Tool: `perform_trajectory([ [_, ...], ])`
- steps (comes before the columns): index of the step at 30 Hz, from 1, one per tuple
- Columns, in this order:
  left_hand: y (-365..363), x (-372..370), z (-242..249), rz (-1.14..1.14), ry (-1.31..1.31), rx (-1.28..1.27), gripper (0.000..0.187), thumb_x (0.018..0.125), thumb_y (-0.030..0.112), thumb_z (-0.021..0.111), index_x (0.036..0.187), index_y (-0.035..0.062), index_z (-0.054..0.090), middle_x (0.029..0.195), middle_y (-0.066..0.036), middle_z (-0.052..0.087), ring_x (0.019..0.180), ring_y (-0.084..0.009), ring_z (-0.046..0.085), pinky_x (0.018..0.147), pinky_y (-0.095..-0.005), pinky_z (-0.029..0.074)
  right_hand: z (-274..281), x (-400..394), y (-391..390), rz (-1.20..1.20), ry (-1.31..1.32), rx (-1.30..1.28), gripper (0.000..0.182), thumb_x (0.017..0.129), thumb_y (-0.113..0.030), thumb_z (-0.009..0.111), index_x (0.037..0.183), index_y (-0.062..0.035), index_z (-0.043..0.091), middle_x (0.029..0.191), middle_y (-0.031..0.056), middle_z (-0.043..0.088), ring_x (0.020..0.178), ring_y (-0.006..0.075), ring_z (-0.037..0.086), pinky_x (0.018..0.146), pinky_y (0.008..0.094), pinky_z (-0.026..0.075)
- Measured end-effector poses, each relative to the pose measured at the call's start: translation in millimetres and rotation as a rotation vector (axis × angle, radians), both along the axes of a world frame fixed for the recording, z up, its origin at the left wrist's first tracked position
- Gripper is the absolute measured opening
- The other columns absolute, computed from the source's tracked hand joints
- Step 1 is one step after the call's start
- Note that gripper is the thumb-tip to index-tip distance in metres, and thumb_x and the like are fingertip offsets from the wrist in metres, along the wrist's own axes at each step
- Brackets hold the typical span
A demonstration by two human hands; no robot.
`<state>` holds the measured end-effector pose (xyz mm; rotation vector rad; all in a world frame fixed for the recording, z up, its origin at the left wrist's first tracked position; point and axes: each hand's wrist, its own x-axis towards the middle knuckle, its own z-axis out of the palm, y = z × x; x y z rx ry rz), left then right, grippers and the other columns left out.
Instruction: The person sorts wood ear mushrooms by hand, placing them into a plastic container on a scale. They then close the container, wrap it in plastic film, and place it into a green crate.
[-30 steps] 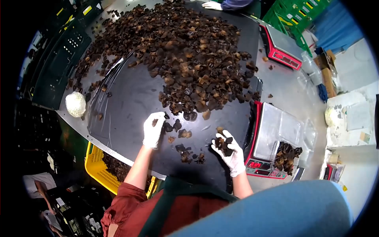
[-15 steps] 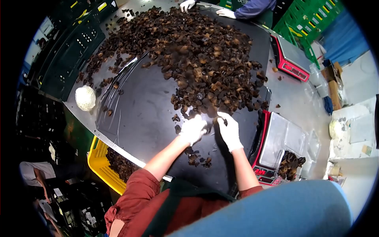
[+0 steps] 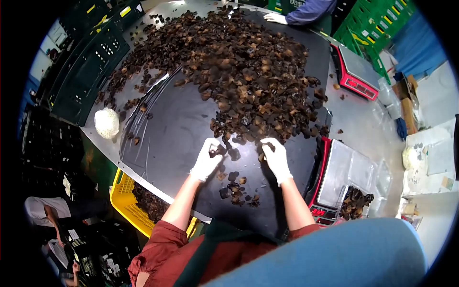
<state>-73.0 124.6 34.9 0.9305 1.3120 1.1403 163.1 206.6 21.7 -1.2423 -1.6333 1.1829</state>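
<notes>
A large heap of dark brown, curled fungus pieces (image 3: 258,81) covers the far part of the black sheet (image 3: 167,124). My left hand (image 3: 207,160), in a white glove, has its fingers closed around a dark piece at the heap's near edge. To its right, my right hand (image 3: 276,160), also gloved, is curled with its fingertips on a dark piece beside the heap. Between the hands lie a few loose pieces. A small group of pieces (image 3: 236,190) rests nearer to me on the sheet.
Two red scales (image 3: 356,79) (image 3: 330,182) stand at the right, the nearer with a filled clear tray (image 3: 354,203). A yellow basket (image 3: 125,203) sits below the left edge. A white netted ball (image 3: 106,123) is at the left. A co-worker's gloved hand (image 3: 276,18) rests at the far edge.
My left hand has moved left, away from my right hand, with a dark piece in its fingers. My right hand has barely moved. One of the co-worker's hands has left its spot at the far edge.
</notes>
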Motion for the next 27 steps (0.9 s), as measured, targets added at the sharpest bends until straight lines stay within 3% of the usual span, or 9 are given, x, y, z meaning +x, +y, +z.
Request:
perform_trajectory([
  [1, 5, 4, 7, -0.045, 0.243, 0.033, 0.049, 0.079, -0.001, 0.06, 0.124, 0.01, 0.044, 0.1, -0.008, 0.056, 0.082, -0.0156, 0.056, 0.076, -0.0299, 0.049, 12, 8, -7, 0.018, 0.309, -0.375, 0.018, 0.09, -0.007, 0.053, 0.105, -0.0035, 0.064, 0.086, 0.0029, 0.066, 0.061, 0.009, 0.055, 0.052, 0.023, 0.043],
  [3, 18, 11, 3, -0.155, 0.667, 0.139, 0.07, 0.078, 0.01, 0.066, 0.142, 0.0139, 0.038, 0.126, -0.013, 0.057, 0.105, -0.0258, 0.06, 0.093, -0.0333, 0.047, 23, 23, -20, 0.08, 0.634, -0.606, 0.027, 0.087, -0.009, 0.055, 0.111, 0.0006, 0.062, 0.095, 0.0072, 0.066, 0.063, 0.0116, 0.058, 0.051, 0.0234, 0.045],
  [6, 23, 32, 6, -0.374, 1.169, -0.009, 0.044, 0.08, 0.033, 0.068, 0.119, 0.0148, 0.057, 0.111, -0.009, 0.059, 0.099, -0.0297, 0.061, 0.085, -0.0366, 0.051, 33, 39, -53, -0.037, 1.01, -0.774, 0.03, 0.081, -0.01, 0.052, 0.108, 0.003, 0.06, 0.098, 0.0121, 0.064, 0.07, 0.0179, 0.058, 0.051, 0.0277, 0.046],
  [7, 23, 33, -7, -0.351, 1.272, 0.047, 0.035, 0.081, 0.036, 0.067, 0.108, 0.0154, 0.06, 0.102, -0.008, 0.059, 0.095, -0.0282, 0.062, 0.08, -0.0375, 0.051, 22, 44, -68, 0.011, 0.841, -0.515, 0.026, 0.081, -0.01, 0.052, 0.102, 0.0032, 0.059, 0.092, 0.0114, 0.062, 0.068, 0.0177, 0.055, 0.05, 0.0277, 0.045],
  [10, 21, 37, -7, -0.321, 1.334, 0.169, 0.028, 0.081, 0.031, 0.066, 0.103, 0.014, 0.061, 0.105, -0.009, 0.058, 0.092, -0.0289, 0.062, 0.076, -0.0397, 0.052, 34, 69, -97, 0.147, 1.04, -0.743, 0.015, 0.082, -0.014, 0.057, 0.087, -0.0011, 0.06, 0.081, 0.008, 0.061, 0.062, 0.0152, 0.056, 0.056, 0.0239, 0.046],
  [17, 17, 68, -34, -0.277, 1.269, 0.471, 0.009, 0.083, 0.016, 0.059, 0.085, 0.0086, 0.056, 0.087, -0.013, 0.059, 0.079, -0.0359, 0.06, 0.067, -0.0435, 0.049, 111, 147, -170, -0.23, 0.561, -0.22, 0.014, 0.081, -0.008, 0.056, 0.092, -0.0021, 0.062, 0.087, 0.0029, 0.061, 0.08, 0.0104, 0.057, 0.071, 0.0244, 0.047],
  [21, 13, 136, -1, -0.193, 0.81, 0.465, 0.015, 0.082, 0.016, 0.064, 0.09, 0.0052, 0.058, 0.088, -0.017, 0.061, 0.079, -0.0361, 0.061, 0.071, -0.039, 0.05, 133, 226, -181, -0.642, 0.178, 0.218, 0.017, 0.079, 0.004, 0.053, 0.093, -0.0013, 0.062, 0.1, 0.0061, 0.058, 0.095, 0.0155, 0.055, 0.081, 0.0283, 0.046],
  [23, 10, 188, 26, -0.276, 0.344, 0.34, 0.02, 0.082, 0.014, 0.069, 0.096, 0.0025, 0.06, 0.089, -0.012, 0.063, 0.079, -0.0222, 0.063, 0.075, -0.0326, 0.051, 125, 267, -177, -0.782, -0.058, 0.308, 0.018, 0.08, 0.005, 0.056, 0.095, -0.0025, 0.061, 0.099, 0.0078, 0.058, 0.093, 0.0179, 0.057, 0.083, 0.0298, 0.046],
  [27, -3, 297, 74, -0.472, 0.178, 0.498, 0.031, 0.081, 0.02, 0.073, 0.103, 0.0033, 0.06, 0.092, -0.012, 0.064, 0.087, -0.0249, 0.065, 0.079, -0.0363, 0.052, 124, 295, -160, -0.73, -0.364, 0.444, 0.02, 0.081, -0.004, 0.063, 0.101, -0.003, 0.061, 0.096, 0.0099, 0.057, 0.095, 0.0221, 0.057, 0.086, 0.0318, 0.045],
])
